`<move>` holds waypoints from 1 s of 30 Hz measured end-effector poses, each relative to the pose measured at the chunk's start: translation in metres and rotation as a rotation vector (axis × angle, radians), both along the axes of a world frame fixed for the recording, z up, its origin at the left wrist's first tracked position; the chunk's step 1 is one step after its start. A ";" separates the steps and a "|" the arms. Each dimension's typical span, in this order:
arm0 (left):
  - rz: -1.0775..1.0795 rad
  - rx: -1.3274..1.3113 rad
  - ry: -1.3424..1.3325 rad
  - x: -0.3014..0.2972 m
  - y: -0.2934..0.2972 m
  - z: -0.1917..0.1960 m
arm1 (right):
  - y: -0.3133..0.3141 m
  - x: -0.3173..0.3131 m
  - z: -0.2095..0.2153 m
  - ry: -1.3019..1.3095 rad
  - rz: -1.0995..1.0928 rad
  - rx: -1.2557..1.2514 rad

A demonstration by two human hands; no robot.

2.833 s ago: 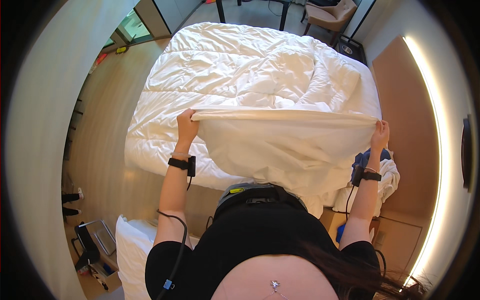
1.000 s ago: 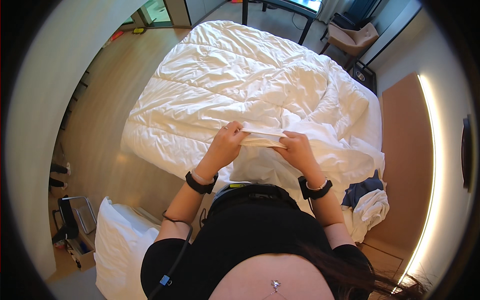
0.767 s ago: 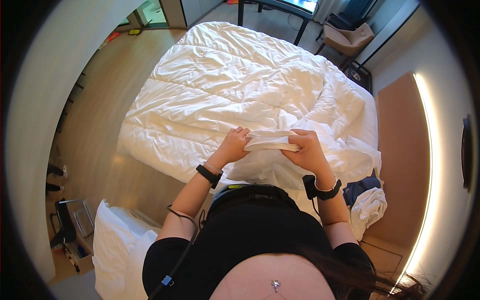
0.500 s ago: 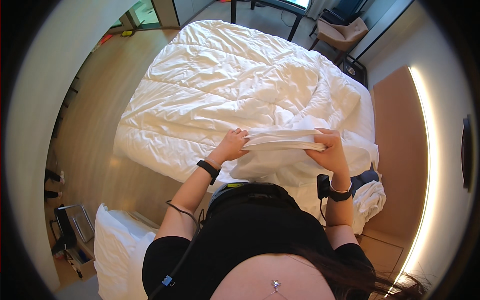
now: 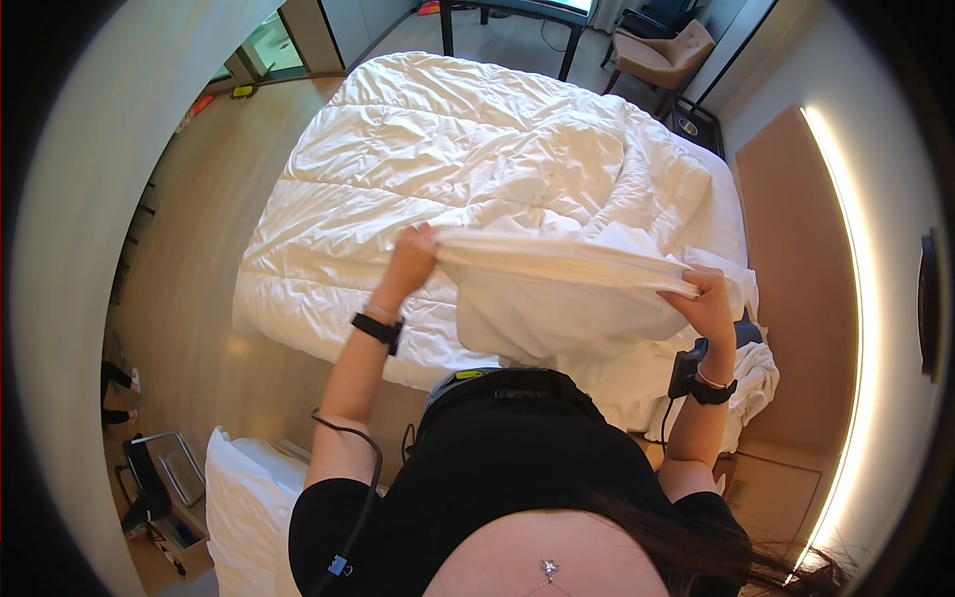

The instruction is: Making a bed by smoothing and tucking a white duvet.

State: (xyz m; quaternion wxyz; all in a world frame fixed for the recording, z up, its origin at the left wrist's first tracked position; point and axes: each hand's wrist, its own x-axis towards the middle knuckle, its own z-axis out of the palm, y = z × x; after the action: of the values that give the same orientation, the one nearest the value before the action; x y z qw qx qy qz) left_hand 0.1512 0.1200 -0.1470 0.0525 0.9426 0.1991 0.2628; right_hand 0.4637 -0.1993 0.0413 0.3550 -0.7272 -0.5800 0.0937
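A white pillowcase (image 5: 557,298) is stretched between my hands above the near side of the bed. My left hand (image 5: 411,261) is closed round its left upper corner, and my right hand (image 5: 704,300) pinches the right end of the same edge. Between them the edge runs taut, sloping down slightly to the right, while the rest of the fabric hangs toward me. Under and beyond it lies a rumpled white duvet (image 5: 398,159), spread across the bed. Dark bands circle both my wrists.
A white pillow (image 5: 249,497) is behind my left side, with a luggage-like case (image 5: 164,488) beyond it. Crumpled white linen (image 5: 758,383) lies at the bed's right near corner, beside a brown headboard (image 5: 796,269). A chair (image 5: 662,55) and table (image 5: 512,15) stand past the bed.
My hands have moved apart, the left one leftward and up, the right one rightward. The pillowcase, bunched between them before, is now pulled out wide and hangs down.
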 end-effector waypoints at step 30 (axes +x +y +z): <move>-0.141 -0.700 -0.412 0.026 -0.075 0.106 | 0.084 -0.063 -0.108 -0.300 0.015 -0.101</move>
State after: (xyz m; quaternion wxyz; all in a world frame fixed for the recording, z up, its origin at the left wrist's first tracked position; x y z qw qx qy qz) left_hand 0.1774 0.0452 -0.0410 0.4266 0.8070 0.1965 0.3579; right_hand 0.4005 -0.1149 -0.0663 0.2267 -0.7457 -0.6263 0.0159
